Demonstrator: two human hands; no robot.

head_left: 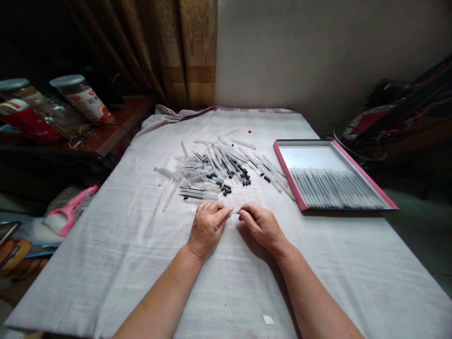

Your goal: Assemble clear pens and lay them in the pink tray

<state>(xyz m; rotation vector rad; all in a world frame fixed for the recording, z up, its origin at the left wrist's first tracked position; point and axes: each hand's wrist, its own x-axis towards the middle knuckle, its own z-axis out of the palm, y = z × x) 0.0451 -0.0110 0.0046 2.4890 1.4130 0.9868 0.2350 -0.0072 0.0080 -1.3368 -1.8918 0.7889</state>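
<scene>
Both my forearms bare, coming in over the near edge of the worktop [134, 292], converging well in from its left and right edges. Left hand [209, 227]: back up, fingers curled, thumb stretched toward the right one, pinching. Right hand [260, 228]: also back up, fingers bent in, thumb against index in a pinch. Fingertips face each other, just apart. Can't tell if my wrists touch down.

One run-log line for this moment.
left hand, right hand: pinching thin pale rod between them; beyond: translucent plastic tubes, small black caps; right: pink-sided rectangular box, lined-up tubes inside
</scene>
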